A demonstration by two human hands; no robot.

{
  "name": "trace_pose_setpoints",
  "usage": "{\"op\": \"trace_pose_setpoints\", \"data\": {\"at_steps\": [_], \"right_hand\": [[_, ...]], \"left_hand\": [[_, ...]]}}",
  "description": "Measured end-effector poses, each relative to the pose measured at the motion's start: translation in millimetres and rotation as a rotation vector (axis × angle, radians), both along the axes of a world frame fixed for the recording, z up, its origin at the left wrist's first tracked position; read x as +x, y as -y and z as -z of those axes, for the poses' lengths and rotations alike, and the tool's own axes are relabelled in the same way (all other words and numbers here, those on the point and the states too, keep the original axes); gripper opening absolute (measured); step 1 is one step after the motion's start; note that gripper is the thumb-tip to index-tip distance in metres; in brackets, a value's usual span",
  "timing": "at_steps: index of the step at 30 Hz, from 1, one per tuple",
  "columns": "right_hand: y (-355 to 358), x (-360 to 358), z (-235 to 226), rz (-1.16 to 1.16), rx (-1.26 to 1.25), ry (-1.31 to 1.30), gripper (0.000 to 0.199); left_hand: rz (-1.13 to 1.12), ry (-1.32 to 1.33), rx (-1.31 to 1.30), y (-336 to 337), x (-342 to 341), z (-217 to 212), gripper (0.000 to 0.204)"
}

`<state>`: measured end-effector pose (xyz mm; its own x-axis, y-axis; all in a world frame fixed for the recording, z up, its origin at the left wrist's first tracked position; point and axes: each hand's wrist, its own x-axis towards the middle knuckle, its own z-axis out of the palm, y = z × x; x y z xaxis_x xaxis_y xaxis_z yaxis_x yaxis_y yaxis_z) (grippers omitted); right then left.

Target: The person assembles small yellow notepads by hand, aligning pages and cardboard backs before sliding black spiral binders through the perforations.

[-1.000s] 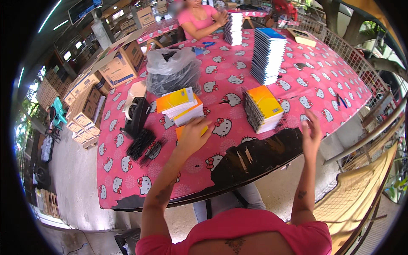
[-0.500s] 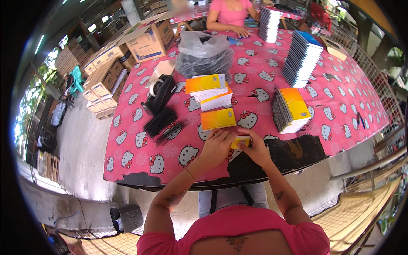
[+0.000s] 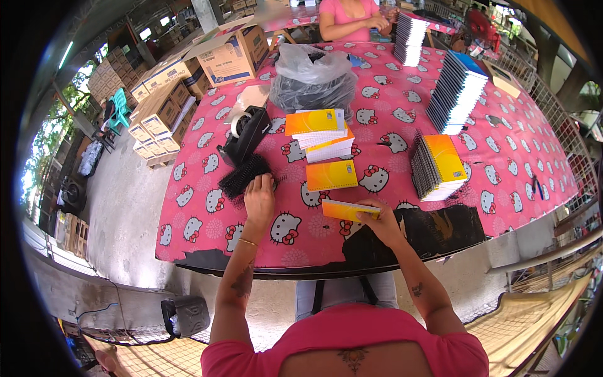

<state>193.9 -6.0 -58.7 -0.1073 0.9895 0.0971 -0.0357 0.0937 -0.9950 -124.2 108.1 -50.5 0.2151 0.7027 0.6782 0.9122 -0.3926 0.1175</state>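
My right hand (image 3: pixel 382 223) grips a small yellow and orange notepad (image 3: pixel 344 210) by its right end, holding it tilted just above the table's near side. At the left, my left hand (image 3: pixel 259 200) has its fingers pinched on a black spiral coil at the edge of a pile of black spiral coils (image 3: pixel 244 177). A single orange and yellow notepad (image 3: pixel 331 176) lies flat beyond my right hand. Behind it sits a loose stack of similar notepads (image 3: pixel 319 131) with white pages showing. To the right stands a stack of spiral-bound yellow notepads (image 3: pixel 440 164).
A black tape dispenser (image 3: pixel 247 135) stands behind the coils, near a grey plastic bag (image 3: pixel 314 81). Blue-covered spiral notebooks (image 3: pixel 457 91) rise in a tall stack at the right. Cardboard boxes (image 3: pixel 229 58) line the left. Across the table is another person (image 3: pixel 348 22) in pink.
My left hand has left the notepad and moved left to the coil pile. My right hand keeps the notepad, now tilted up. The other person's hands have lifted off the table.
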Motion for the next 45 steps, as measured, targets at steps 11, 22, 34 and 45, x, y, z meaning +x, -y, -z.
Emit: {"op": "trace_pose_setpoints", "data": {"at_steps": [11,22,34,45], "right_hand": [[-2.0,1.3,6.5,0.007,-0.02,0.037,0.032],[-4.1,-3.3,1.8,-0.022,-0.007,-0.011,0.032],[-2.1,-0.2,3.3,-0.043,0.011,0.009,0.031],[-2.7,0.9,3.0,-0.088,0.025,-0.01,0.029]], "left_hand": [[0.085,-0.051,-0.12,20.8,0.1,2.6,0.021],[0.02,0.043,0.017,27.7,-5.8,6.7,0.019],[0.425,0.399,-0.226,86.6,65.0,-36.5,0.022],[0.486,0.619,-0.379,80.5,69.7,-37.3,0.019]]}}
